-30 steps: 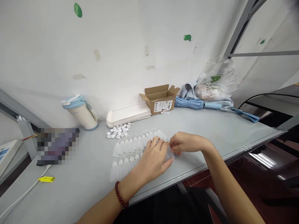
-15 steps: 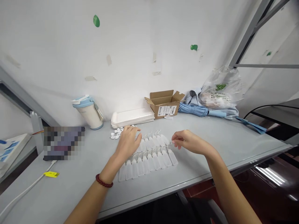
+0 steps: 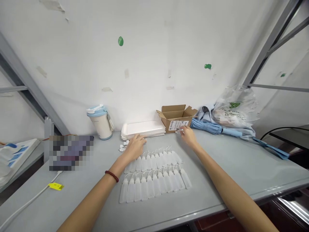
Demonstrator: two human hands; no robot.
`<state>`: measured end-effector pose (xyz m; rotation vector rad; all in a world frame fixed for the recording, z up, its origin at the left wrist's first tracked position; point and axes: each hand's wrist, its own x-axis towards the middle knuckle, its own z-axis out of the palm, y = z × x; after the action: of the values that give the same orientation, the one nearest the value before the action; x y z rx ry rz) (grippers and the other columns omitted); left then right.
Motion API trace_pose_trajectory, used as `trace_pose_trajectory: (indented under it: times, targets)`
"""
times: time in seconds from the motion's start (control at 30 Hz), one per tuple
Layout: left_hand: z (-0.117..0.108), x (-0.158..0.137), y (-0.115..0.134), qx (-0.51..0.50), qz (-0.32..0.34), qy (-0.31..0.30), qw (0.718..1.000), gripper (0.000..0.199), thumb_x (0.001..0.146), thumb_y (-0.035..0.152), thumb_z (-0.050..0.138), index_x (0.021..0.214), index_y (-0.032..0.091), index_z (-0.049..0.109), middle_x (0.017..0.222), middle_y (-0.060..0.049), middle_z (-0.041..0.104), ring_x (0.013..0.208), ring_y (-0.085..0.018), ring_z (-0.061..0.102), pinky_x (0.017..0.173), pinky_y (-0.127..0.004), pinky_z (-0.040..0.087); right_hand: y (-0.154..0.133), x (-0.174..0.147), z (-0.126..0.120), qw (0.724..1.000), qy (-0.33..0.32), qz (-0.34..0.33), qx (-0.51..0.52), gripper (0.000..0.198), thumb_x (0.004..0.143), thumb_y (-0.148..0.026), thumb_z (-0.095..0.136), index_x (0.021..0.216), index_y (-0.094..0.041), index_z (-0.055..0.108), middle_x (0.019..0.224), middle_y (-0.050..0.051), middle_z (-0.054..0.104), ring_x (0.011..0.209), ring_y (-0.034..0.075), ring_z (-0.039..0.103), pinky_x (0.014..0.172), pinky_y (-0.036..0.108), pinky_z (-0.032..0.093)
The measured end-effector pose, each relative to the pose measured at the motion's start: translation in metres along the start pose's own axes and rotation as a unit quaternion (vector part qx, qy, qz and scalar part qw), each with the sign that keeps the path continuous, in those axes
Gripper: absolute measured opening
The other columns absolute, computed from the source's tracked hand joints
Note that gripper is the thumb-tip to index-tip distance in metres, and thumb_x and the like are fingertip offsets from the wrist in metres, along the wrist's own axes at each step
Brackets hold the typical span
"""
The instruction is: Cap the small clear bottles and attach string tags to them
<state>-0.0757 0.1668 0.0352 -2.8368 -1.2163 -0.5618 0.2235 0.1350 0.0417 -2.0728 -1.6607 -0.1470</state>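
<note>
My left hand point(image 3: 135, 147) is over the small white caps point(image 3: 122, 146) in front of the stacked white trays. Its fingers curl down and inward, and whatever they hold is hidden. At the front of the cardboard box, my right hand point(image 3: 188, 136) pinches a small translucent bottle point(image 3: 178, 132) lying on the table, its fingertips closed at the bottle's end. Between my forearms, flat translucent bottles with white cords lie in two rows: a front row point(image 3: 151, 187) and a back row point(image 3: 154, 161).
Behind my hands stand stacked white trays point(image 3: 145, 129) and an open cardboard box point(image 3: 166, 124). A tumbler point(image 3: 100, 124) and a blurred-out device point(image 3: 72, 153) with a cable are at left. A folded blue umbrella point(image 3: 207, 126) and a plastic bag point(image 3: 234, 109) lie at right.
My right hand has moved from the right end of the bottle rows to the small bottle by the box. My left hand has shifted toward the caps, its fingers curling down. The view has tilted upward.
</note>
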Motion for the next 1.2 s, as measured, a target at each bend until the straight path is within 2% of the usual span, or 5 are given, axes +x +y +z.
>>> trace_pose_trajectory:
  times: [0.23,0.4,0.57,1.0,1.2]
  targets:
    - [-0.004,-0.005,0.006,0.027,-0.003,-0.055,0.998,0.043,0.075,0.003,0.037,0.104,0.020,0.064,0.127,-0.006,0.057,0.124,-0.030,0.039,0.095,-0.051,0.034,0.028,-0.008,0.016,0.998,-0.046,-0.046,0.014,0.027,0.081,-0.013,0.050,0.105,-0.010,0.062,0.106,0.014,0.066,0.102,0.025,0.059,0.088,0.032,0.042]
    - [-0.008,-0.011,0.010,-0.011,0.006,-0.037,0.999,0.037,0.077,0.003,0.038,0.097,0.018,0.065,0.117,-0.009,0.061,0.117,-0.027,0.043,0.094,-0.049,0.034,0.015,-0.013,0.018,0.998,-0.043,-0.042,0.018,0.026,0.082,-0.013,0.050,0.106,-0.014,0.062,0.112,0.013,0.064,0.107,0.024,0.057,0.091,0.032,0.040]
    - [-0.005,-0.015,0.004,-0.028,-0.008,-0.021,0.999,0.035,0.077,0.003,0.040,0.095,0.019,0.066,0.123,-0.008,0.059,0.123,-0.028,0.040,0.098,-0.051,0.031,0.009,-0.016,0.016,0.998,-0.033,-0.036,0.031,0.028,0.081,-0.010,0.049,0.104,-0.012,0.063,0.107,0.015,0.066,0.100,0.025,0.060,0.086,0.033,0.042]
    - [0.000,-0.003,-0.002,-0.029,-0.022,-0.039,0.999,0.038,0.083,0.007,0.035,0.102,0.022,0.064,0.135,-0.006,0.051,0.130,-0.034,0.032,0.095,-0.061,0.030,-0.028,-0.025,-0.001,0.982,-0.006,-0.050,0.183,0.025,0.077,-0.018,0.050,0.097,-0.016,0.066,0.098,0.008,0.070,0.089,0.021,0.063,0.077,0.031,0.046]
    - [-0.001,0.002,0.002,0.001,-0.008,-0.056,0.998,0.039,0.078,0.005,0.036,0.098,0.021,0.066,0.134,-0.006,0.051,0.126,-0.034,0.035,0.091,-0.057,0.034,-0.043,-0.030,-0.001,0.971,-0.031,-0.064,0.228,0.024,0.074,-0.021,0.051,0.093,-0.018,0.067,0.095,0.005,0.070,0.085,0.020,0.061,0.074,0.032,0.048]
